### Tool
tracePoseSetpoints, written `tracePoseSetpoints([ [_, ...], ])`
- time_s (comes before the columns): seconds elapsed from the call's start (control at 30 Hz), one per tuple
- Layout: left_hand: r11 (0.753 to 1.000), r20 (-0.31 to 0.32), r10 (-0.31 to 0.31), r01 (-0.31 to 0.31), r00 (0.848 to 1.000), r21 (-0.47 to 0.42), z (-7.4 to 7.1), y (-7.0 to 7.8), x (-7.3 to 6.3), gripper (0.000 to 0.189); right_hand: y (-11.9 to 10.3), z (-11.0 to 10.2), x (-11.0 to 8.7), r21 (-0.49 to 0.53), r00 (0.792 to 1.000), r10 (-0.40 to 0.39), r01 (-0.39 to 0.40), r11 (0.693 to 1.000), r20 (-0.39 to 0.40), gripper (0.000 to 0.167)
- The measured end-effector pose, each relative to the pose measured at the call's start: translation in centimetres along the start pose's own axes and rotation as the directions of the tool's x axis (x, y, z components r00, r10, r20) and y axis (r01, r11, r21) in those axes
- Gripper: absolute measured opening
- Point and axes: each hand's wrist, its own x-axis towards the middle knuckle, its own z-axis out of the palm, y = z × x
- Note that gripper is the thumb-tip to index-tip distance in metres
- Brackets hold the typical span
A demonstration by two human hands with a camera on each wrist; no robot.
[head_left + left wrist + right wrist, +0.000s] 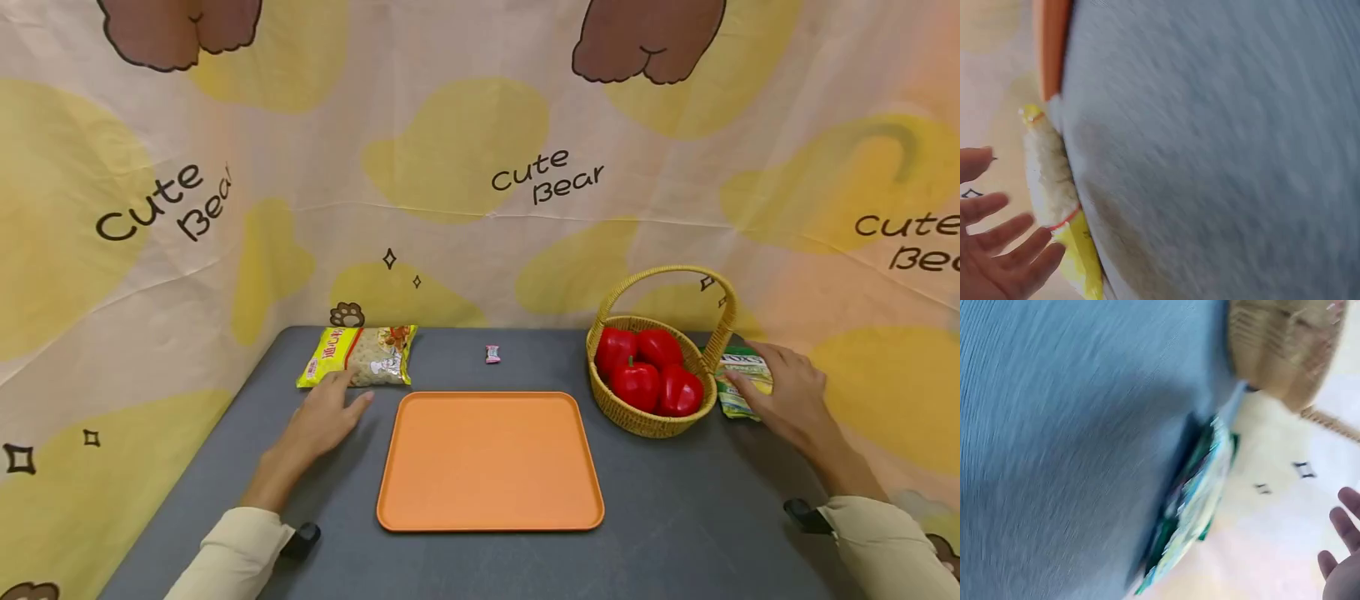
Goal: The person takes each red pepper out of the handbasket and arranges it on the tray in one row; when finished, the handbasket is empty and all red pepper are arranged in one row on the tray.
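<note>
My left hand (324,419) hovers just in front of a yellow and clear food bag (367,357) at the back left, its fingers spread in the left wrist view. Pale pieces show through that bag (1050,175). At the back right my right hand (787,392) is held over a green packet (742,379), overlapping it in the head view, with fingers extended and nothing between them. The green packet (1191,506) lies flat on the table, blurred in the right wrist view. Left of it stands a wicker basket (652,425) with several red bell peppers (636,385).
An orange tray (491,462) lies in the middle of the grey table (675,517). Behind it is a small pink wrapped candy (492,354). The basket's tall handle (667,271) arches upward. A printed cloth (450,150) hangs behind the table and along its sides.
</note>
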Motion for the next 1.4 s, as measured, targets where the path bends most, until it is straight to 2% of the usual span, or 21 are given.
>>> tracePoseSetpoints([
  [0.17, 0.995, 0.074, -0.007, 0.014, 0.997, -0.102, 0.1, 0.7, -0.6, 0.057, -2.9, 0.4, 0.2, 0.093, 0.987, -0.078, 0.091, 0.991, -0.138, 0.051],
  [0.3, 0.986, 0.120, -0.005, 0.024, 0.993, -0.164, 0.3, 1.6, -1.2, 0.055, -5.1, 0.6, 0.3, 0.138, 0.978, -0.122, 0.146, 0.980, -0.170, 0.053],
  [0.4, 0.981, 0.132, 0.003, 0.023, 0.991, -0.194, 0.5, 2.4, -1.4, 0.055, -6.4, 0.9, 0.2, 0.168, 0.987, -0.110, 0.130, 0.977, -0.118, 0.059],
  [0.53, 0.972, 0.151, -0.017, 0.052, 0.988, -0.231, 0.7, 2.9, -1.5, 0.055, -7.8, 1.5, 0.4, 0.219, 0.998, -0.059, 0.052, 0.974, 0.025, 0.063],
  [0.63, 0.945, 0.185, -0.051, 0.107, 0.981, -0.308, 1.1, 3.0, -1.6, 0.054, -8.5, 2.1, 0.7, 0.250, 0.993, -0.018, -0.011, 0.968, 0.116, 0.063],
  [0.77, 0.893, 0.232, -0.083, 0.176, 0.969, -0.415, 1.3, 3.1, -1.6, 0.056, -9.2, 3.1, 1.1, 0.239, 0.983, 0.008, -0.053, 0.970, 0.185, 0.065],
  [0.93, 0.844, 0.277, -0.095, 0.225, 0.956, -0.487, 1.4, 3.4, -1.3, 0.059, -9.7, 4.0, 1.5, 0.197, 0.972, 0.036, -0.083, 0.977, 0.232, 0.069],
  [1.03, 0.827, 0.292, -0.099, 0.242, 0.951, -0.508, 1.8, 3.4, -1.1, 0.060, -9.7, 4.5, 1.8, 0.191, 0.966, 0.042, -0.093, 0.977, 0.255, 0.072],
  [1.27, 0.819, 0.315, -0.081, 0.243, 0.946, -0.520, 2.1, 3.6, -0.5, 0.061, -9.6, 5.3, 1.9, 0.153, 0.955, 0.074, -0.122, 0.981, 0.289, 0.075],
  [1.4, 0.816, 0.324, -0.092, 0.258, 0.942, -0.517, 2.3, 3.7, -0.4, 0.061, -9.6, 5.5, 1.8, 0.140, 0.951, 0.083, -0.130, 0.982, 0.299, 0.072],
])
